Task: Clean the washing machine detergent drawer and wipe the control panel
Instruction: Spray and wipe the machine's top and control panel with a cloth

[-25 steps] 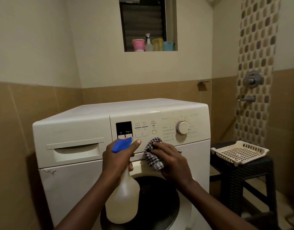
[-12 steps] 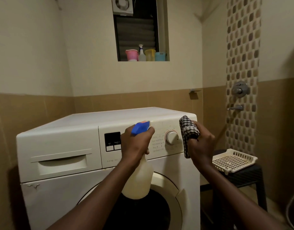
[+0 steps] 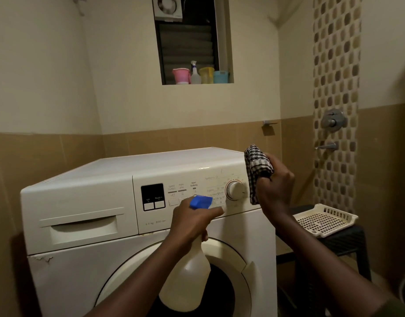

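The left hand (image 3: 192,221) is gripping the neck of a white spray bottle (image 3: 187,277) with a blue trigger head (image 3: 201,202), forefinger stretching forward under the head, nozzle sitting just in front of the control panel (image 3: 192,193) near the buttons. The bottle's body is hanging down in front of the round door (image 3: 233,259). Over to the right hand (image 3: 274,188): it is clutching a black-and-white checked cloth (image 3: 257,168), bunched over the fingers and held up at the panel's right edge, just beside the program dial (image 3: 234,190), though whether it is touching the panel is hard to say. Moving outward, the detergent drawer (image 3: 82,225) is sitting shut at the upper left of the washing machine (image 3: 151,165), well apart from both hands. Right of the machine, a cream perforated tray (image 3: 325,219) is resting on a dark plastic stool (image 3: 347,239). Up in the window recess, a pink cup (image 3: 181,75), a small spray bottle, and yellow and blue cups are standing in a row.
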Demonstrator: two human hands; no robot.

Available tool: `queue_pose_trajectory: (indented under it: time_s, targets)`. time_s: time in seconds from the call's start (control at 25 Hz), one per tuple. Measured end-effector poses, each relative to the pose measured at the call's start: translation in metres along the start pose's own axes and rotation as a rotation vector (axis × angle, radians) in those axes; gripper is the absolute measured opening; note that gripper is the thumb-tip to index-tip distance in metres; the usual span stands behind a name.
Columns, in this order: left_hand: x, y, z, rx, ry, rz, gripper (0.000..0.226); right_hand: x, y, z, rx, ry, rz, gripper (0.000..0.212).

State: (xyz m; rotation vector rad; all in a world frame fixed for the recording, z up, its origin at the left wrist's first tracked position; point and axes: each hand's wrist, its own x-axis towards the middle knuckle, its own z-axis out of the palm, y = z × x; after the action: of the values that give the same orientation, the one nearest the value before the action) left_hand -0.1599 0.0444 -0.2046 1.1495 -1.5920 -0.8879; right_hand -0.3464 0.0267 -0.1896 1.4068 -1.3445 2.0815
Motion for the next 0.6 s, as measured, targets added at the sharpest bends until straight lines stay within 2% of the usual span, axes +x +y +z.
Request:
queue_pose_trajectory:
  time_s: [0.28,0.44,0.6]
  targets:
    - [-0.012,-0.021,0.000,0.028,-0.090,-0.130,0.028,-0.020,-0.003,0.005,0.049,-0.030,-0.028,0.046]
    - [-0.013,-0.022,-0.008,-0.010,-0.008,-0.098,0.028,-0.043,-0.002,0.017,0.103,-0.103,-0.089,0.039]
    - [-0.017,-0.018,-0.028,-0.068,0.019,-0.053,0.022,-0.115,0.021,0.043,-0.010,-0.374,-0.102,0.066]
